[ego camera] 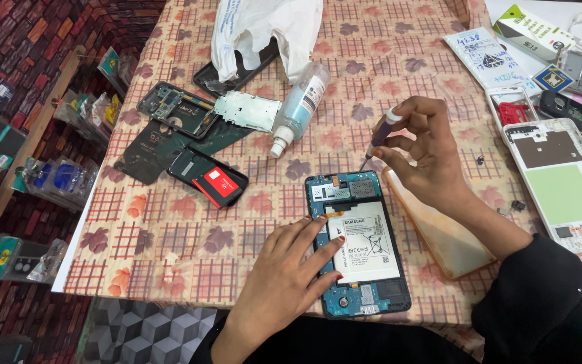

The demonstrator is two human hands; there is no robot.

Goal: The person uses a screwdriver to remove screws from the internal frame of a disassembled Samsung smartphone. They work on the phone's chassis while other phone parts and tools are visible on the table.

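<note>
Head view: right hand (426, 145) pinches screwdriver (380, 138), tip at opened tablet's (358, 243) 12 o'clock edge; tablet long axis 12-to-6 on surface (170, 236); left hand (284, 269) flat, pressing its 9 o'clock side.

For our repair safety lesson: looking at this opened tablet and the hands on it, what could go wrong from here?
1. The screwdriver tip in the right hand could slip and gouge the circuit board beside the battery.
2. The left hand rests on the opened tablet; pressing could stress the battery.
3. The loose screws on the patterned cloth could roll away.
</note>
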